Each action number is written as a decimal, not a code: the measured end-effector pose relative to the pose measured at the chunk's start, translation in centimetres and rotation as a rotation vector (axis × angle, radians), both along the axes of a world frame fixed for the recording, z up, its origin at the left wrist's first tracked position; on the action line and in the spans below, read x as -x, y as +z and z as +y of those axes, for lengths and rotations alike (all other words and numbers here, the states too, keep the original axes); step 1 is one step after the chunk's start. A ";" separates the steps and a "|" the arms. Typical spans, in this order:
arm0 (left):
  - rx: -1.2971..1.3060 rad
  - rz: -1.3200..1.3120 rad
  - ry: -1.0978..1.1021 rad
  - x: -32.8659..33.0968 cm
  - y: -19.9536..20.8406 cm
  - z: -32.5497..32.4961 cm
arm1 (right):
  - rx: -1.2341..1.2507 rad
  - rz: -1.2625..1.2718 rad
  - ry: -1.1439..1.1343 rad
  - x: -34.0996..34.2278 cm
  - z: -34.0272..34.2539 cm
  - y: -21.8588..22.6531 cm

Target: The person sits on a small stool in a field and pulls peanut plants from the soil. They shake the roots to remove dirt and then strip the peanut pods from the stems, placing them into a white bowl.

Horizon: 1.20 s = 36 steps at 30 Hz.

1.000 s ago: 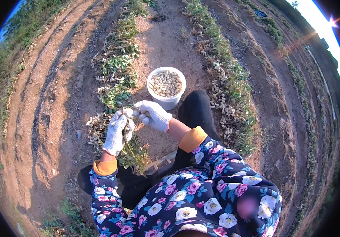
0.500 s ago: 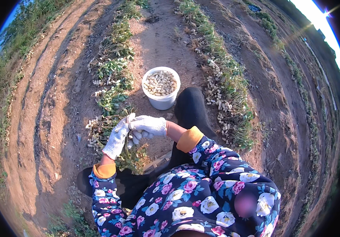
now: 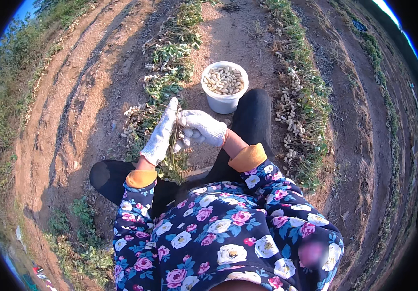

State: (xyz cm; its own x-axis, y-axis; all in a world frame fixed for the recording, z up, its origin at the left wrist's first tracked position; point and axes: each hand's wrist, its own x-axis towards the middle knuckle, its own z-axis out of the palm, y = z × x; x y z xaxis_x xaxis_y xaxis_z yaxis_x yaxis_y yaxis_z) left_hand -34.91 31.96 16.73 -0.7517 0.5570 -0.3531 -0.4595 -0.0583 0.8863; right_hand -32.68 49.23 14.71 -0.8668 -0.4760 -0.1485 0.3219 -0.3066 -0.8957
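Both my hands wear white knitted gloves and meet in front of my lap. My left hand (image 3: pixel 162 135) is turned on edge, fingers pointing away from me, closed along the stems of a peanut plant (image 3: pixel 174 167). The plant's leafy end hangs toward my lap. Opposite, my right hand (image 3: pixel 203 127) bends inward with its fingers curled against the same stems. Whether loose peanuts lie inside those fingers is hidden. Just beyond my right hand stands a white bucket (image 3: pixel 222 104) full of peanuts (image 3: pixel 224 80), upright on the soil.
A row of pulled peanut plants (image 3: pixel 168 65) with pods showing runs along the left. Another plant row (image 3: pixel 298 97) lies on the right. My dark-clad right knee (image 3: pixel 255 109) is up beside the bucket, and my left knee (image 3: pixel 107 177) is bent outward. Bare furrowed soil (image 3: pixel 80 104) stretches further left.
My view has shifted, so the bucket and rows sit further right and higher. My left hand has straightened and tipped upright, and more of the plant's stems show between the hands.
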 end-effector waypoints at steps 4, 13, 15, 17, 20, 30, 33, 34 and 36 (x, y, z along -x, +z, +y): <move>0.035 0.029 -0.019 -0.7 -0.4 -2.1 | -0.065 -0.063 0.097 -0.7 -0.1 0.8; 0.212 0.170 0.012 -1.9 0.7 -0.2 | -0.106 -0.055 0.036 -0.8 0.3 0.1; 0.197 0.173 0.062 -1.6 0.9 0.1 | -0.098 -0.049 0.042 -0.2 0.4 0.1; 0.191 0.361 0.183 -1.1 -0.7 0.6 | -0.101 -0.051 0.044 0.4 0.3 -0.2; 0.083 0.253 0.222 -0.5 0.0 0.6 | -0.020 -0.007 0.038 1.1 0.0 0.3; -0.154 -0.072 0.214 2.1 -3.0 -2.0 | -0.331 -0.034 0.140 5.3 -1.0 0.6; -0.134 0.072 0.052 3.1 -1.9 -2.1 | -0.176 -0.003 0.095 6.9 -1.1 -0.7; -0.008 0.108 0.062 3.3 -1.7 -2.0 | -0.164 0.042 0.082 7.4 -1.2 -1.0; 0.059 0.112 0.172 3.0 -1.3 -1.4 | -0.273 0.073 0.135 8.8 -0.8 -0.4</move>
